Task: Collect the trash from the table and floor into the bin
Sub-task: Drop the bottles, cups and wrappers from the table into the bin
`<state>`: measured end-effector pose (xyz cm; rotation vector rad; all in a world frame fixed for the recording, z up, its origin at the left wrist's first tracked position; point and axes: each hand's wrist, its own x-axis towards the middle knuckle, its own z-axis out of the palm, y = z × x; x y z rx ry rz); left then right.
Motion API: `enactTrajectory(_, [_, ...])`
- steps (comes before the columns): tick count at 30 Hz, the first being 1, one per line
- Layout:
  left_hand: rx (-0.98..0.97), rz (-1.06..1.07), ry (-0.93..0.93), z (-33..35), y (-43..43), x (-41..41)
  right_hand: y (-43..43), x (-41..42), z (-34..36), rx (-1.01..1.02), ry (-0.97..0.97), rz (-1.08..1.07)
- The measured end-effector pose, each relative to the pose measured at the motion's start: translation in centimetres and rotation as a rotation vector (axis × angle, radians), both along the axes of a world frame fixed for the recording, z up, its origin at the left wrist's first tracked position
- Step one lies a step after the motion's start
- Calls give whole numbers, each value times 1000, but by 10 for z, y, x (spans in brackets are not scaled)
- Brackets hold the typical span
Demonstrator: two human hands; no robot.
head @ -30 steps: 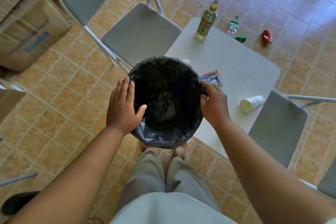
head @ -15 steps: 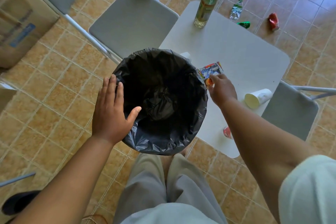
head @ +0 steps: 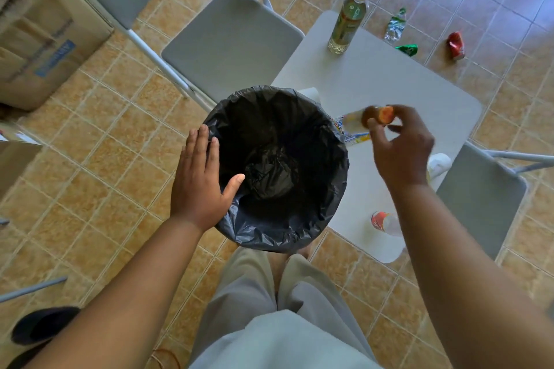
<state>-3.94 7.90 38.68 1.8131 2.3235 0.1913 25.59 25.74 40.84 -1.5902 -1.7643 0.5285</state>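
A bin (head: pixel 326 189) lined with a black bag stands between my legs and the white table (head: pixel 389 81). My left hand (head: pixel 201 180) rests flat on the bin's left rim, thumb inside, holding nothing. My right hand (head: pixel 401 147) is raised over the table's near edge, just right of the bin, with its fingers shut on a small clear bottle with an orange cap (head: pixel 371 115), which is blurred. A printed wrapper (head: pixel 352 136) lies on the table under it, partly hidden.
On the table are a tall bottle of yellowish liquid (head: pixel 349 18), a tipped white paper cup (head: pixel 439 163) and a red-capped bottle (head: pixel 383 222). On the floor beyond lie a crushed clear bottle (head: pixel 395 25), a green wrapper (head: pixel 407 49) and a red can (head: pixel 455 45). Grey folding chairs (head: pixel 233 39) flank the table.
My right hand has left the bin's rim, reached to the wrapper on the table and lifted a small orange-capped bottle. My left hand stays on the rim.
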Motion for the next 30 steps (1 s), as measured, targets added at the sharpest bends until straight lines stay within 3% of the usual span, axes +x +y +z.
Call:
enactTrajectory(4, [-27, -2, 8, 1, 0, 0, -28, -15, 54, 252, 218, 50])
enactTrajectory(7, [-29, 7, -2, 1, -1, -1, -45, -43, 62, 172, 261, 153])
enactTrajectory(10, [-20, 5, -4, -1, -1, -2, -53, -81, 40, -176, 106, 311])
enactTrajectory(13, [-21, 4, -6, -3, -1, -2, -55, -116, -1, -480, -259, 437])
enactTrajectory(16, [-23, 8, -10, -3, -2, -3, -58, -138, -38, -741, -484, 469])
enactTrajectory(20, [-27, 12, -9, -4, -4, -2, -57, -155, -62, -1067, -244, 246])
enactTrajectory(22, [-30, 12, -7, -4, -5, -2, -57, -160, -66, -1092, -218, 222])
enactTrajectory(24, [-31, 10, -9, -4, -4, -1, -59, -160, -63, -1034, -369, 346])
enactTrajectory(27, [-36, 4, -10, -3, -4, -2, -61, -155, -56, -860, -533, 499])
enactTrajectory(30, [-45, 13, -12, -2, -4, -1, -61, -148, -37, -635, -483, 525])
